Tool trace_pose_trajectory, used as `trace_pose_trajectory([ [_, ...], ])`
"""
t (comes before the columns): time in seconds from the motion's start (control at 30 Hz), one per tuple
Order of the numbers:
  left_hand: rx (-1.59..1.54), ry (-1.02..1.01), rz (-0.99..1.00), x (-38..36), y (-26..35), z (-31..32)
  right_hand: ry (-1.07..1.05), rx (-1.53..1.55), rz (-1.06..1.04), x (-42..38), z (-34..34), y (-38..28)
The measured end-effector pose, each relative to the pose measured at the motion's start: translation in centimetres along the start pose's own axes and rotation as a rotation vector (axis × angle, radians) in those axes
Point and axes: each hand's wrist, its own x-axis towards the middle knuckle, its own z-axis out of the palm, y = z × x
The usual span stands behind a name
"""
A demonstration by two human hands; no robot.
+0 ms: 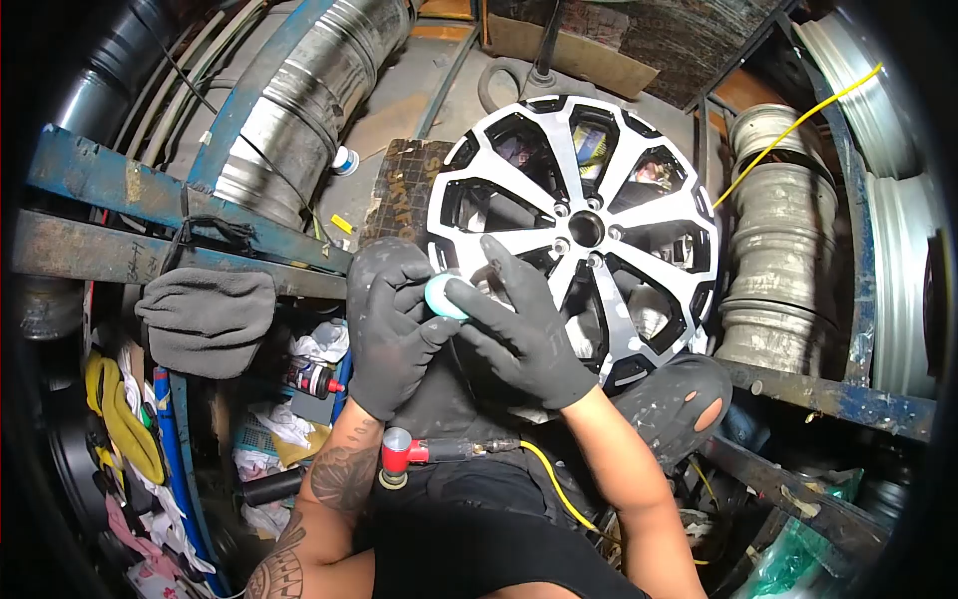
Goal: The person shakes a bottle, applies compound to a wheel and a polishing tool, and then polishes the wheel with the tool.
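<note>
A small round pale green disc (444,297), which looks like a sanding disc, is between my gloved hands. My left hand (394,334) grips its left and lower edge with the fingertips and thumb. The fingers of my right hand (521,334) are bent onto its right side, with the index finger across its face. Just beyond my hands stands a black and silver alloy wheel (584,185), tilted toward me. On my lap lies a red and black air sander (429,451) with a small round pad, connected to a yellow air hose (554,477).
Stacked metal rims stand in racks at the right (778,240) and left (299,120). A blue steel frame (130,190) crosses the left side, with a dark grey cloth (210,321) hanging on it. Rags and a red-capped bottle (315,378) fill the lower left shelf.
</note>
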Motion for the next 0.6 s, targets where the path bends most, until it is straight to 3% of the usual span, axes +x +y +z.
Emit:
trace_pose_trajectory([
  [0.27,-0.043,-0.014,-0.171,-1.0,-1.5,-0.2,0.215,-0.405,-0.218,-0.4,-1.0,-1.7],
  [0.37,-0.010,0.023,-0.114,-0.8,-0.3,0.4,0.241,-0.475,-0.248,-0.9,-0.4,-2.3],
  [0.47,0.067,0.042,-0.012,-0.5,0.1,0.0,0.168,-0.512,-0.080,-1.1,-0.3,-3.1],
  [0.6,0.061,-0.024,-0.041,-0.2,0.9,-0.9,0.096,-0.434,0.088,0.3,-1.1,-4.6],
])
